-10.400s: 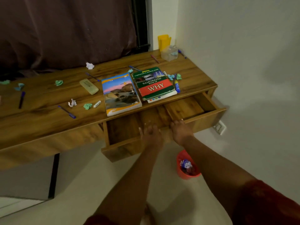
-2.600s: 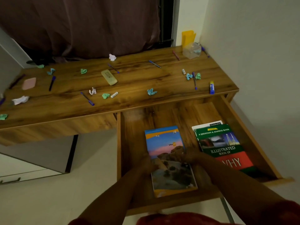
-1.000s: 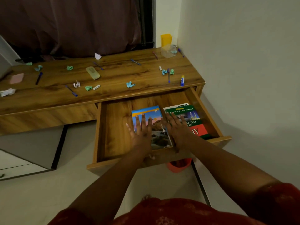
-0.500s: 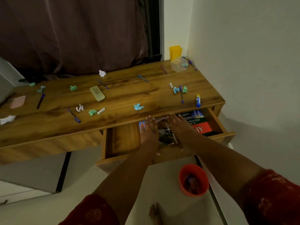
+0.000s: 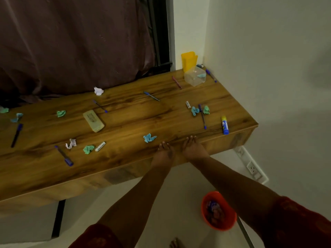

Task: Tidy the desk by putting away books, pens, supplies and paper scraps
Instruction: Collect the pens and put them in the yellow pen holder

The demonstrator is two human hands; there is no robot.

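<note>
My left hand [image 5: 163,153] and my right hand [image 5: 193,149] press flat, fingers straight, against the front of the shut drawer [image 5: 220,144] at the desk's front edge. The books are out of sight. On the wooden desk [image 5: 125,122] lie several pens, among them a blue pen [image 5: 64,156], another pen [image 5: 202,116] and a far pen [image 5: 151,96]. Crumpled scraps are scattered about: a blue scrap [image 5: 149,137], a green scrap [image 5: 88,149], a white scrap [image 5: 98,90]. A glue stick [image 5: 224,125] and a pale eraser case [image 5: 93,120] also lie there.
A yellow holder [image 5: 188,60] and a clear plastic box [image 5: 195,76] stand in the far right corner by the wall. An orange bin [image 5: 218,211] with rubbish sits on the floor under my right forearm. A wall socket [image 5: 252,168] is low on the right.
The drawer, half open with both books showing half a second ago, is now shut flush. Both hands went forward with its front.
</note>
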